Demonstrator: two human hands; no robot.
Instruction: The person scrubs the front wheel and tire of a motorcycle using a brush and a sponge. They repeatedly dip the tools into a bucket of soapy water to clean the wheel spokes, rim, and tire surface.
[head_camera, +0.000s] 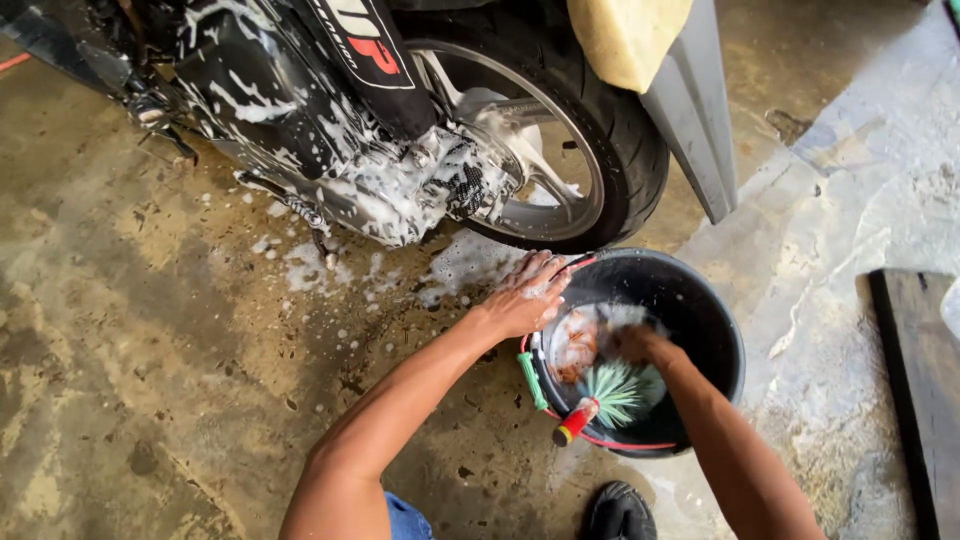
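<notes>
Down by my knee, a black shoe (618, 512) is resting on the wet concrete floor (150, 350); I am gripping the rim of a black bucket (712, 322) with my left hand (525, 295), fingers curled over it; my right hand (632, 343) is plunging inside beside a green-bristled brush (615, 392), its grip impossible to tell; a soapy motorcycle (380, 130) is standing just behind.

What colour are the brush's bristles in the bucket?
Green bristles, seen in the head view; the brush has a red handle.
</notes>
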